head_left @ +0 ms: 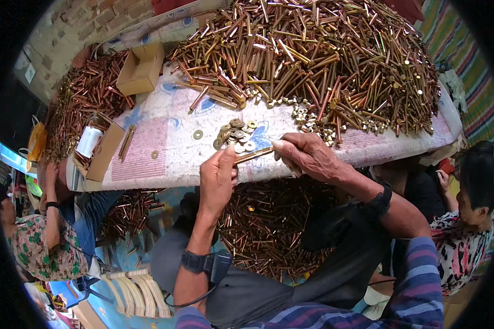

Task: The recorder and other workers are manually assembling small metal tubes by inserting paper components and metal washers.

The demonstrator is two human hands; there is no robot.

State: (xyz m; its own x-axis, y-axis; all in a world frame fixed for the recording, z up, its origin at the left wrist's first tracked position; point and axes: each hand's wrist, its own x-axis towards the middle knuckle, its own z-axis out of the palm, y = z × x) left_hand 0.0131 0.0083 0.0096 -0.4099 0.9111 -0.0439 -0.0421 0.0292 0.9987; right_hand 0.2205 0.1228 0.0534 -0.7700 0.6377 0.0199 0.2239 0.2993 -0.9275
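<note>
A long brass-coloured bolt (254, 155) is held level between my two hands, just above the table's near edge. My left hand (218, 176) is closed round its left end, thumb on top. At the other end, my right hand (312, 157) pinches the bolt between thumb and fingers; the tip there is hidden. Right behind my left hand lies a small heap of flat round washers (237, 133). Small shiny nuts (307, 118) are scattered beyond my right hand, along the front of a big pile of bolts (313, 55).
On the cloth-covered table (175, 159) a cardboard box (141, 68) and a second carton (105, 151) stand at left, beside another bolt pile (96, 90). More bolts (269, 225) lie below the table edge. One person (46, 241) sits at left, another (466, 230) at right.
</note>
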